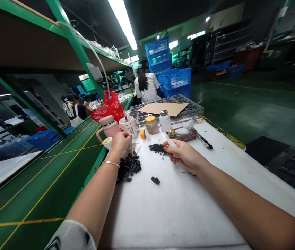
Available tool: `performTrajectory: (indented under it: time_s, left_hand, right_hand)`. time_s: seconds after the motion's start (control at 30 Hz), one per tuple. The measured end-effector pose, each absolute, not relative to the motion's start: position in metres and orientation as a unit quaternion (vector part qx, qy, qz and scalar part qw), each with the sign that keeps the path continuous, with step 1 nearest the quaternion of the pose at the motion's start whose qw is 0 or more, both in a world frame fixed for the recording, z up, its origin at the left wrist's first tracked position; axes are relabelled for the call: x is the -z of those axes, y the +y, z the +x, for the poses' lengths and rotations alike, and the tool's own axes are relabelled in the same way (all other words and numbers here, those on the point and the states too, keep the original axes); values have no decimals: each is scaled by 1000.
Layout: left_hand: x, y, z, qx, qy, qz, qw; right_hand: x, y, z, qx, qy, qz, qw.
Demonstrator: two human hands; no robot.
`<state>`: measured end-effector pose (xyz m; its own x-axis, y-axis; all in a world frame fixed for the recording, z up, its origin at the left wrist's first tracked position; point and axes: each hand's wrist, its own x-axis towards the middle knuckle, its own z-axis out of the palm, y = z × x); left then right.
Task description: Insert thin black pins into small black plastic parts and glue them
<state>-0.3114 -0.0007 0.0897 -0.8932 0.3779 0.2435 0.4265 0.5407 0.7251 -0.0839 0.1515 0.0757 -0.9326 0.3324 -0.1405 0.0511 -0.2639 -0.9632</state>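
My left hand [121,143] is raised beside the white mug, above a pile of black plastic parts [131,166]. Its fingertips are pinched together; whatever they hold is too small to make out. My right hand [186,154] grips a small white squeeze bottle [172,143], partly hidden by the fingers, with a thin tip pointing left. Just under that tip lies a heap of small black pieces [157,148]. One single black part [155,180] rests on the white tabletop [173,211] between my forearms.
Behind my hands stand a pink tumbler [109,126], a white mug [128,125], a yellow-lidded jar [151,125] and a white pump bottle [165,121]. A utility knife [205,141] lies right. Cardboard [164,108] covers trays. A green conveyor [59,166] runs left; co-workers sit beyond.
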Motion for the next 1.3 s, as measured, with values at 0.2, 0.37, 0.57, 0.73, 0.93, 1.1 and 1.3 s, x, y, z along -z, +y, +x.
performTrajectory:
  time_s: [0.2, 0.37, 0.57, 0.73, 0.93, 1.1, 1.3]
  left_hand:
    - [-117, -11, -270, 596, -764, -242, -52]
    - [-105, -12, -211, 752, -577, -228, -224]
    - [-83, -7, -188, 808, -475, -195, -290]
    - [-75, -2, -182, 823, -437, -178, -316]
    - [-69, 1, -177, 827, -432, -132, -335]
    - [-68, 1, -176, 849, -410, -123, -310]
    - [-69, 4, -172, 861, -368, -128, -326]
  right_hand:
    - [-71, 148, -85, -717, -678, -74, 143]
    - [-71, 137, -82, -648, -750, 23, 130]
    - [-69, 129, -84, -607, -785, 50, 115]
    - [-65, 128, -87, -603, -790, 38, 102]
    - [-62, 128, -89, -607, -788, 25, 97]
    - [-61, 127, -90, -609, -787, 26, 92]
    - [-65, 126, -89, -589, -802, 24, 93]
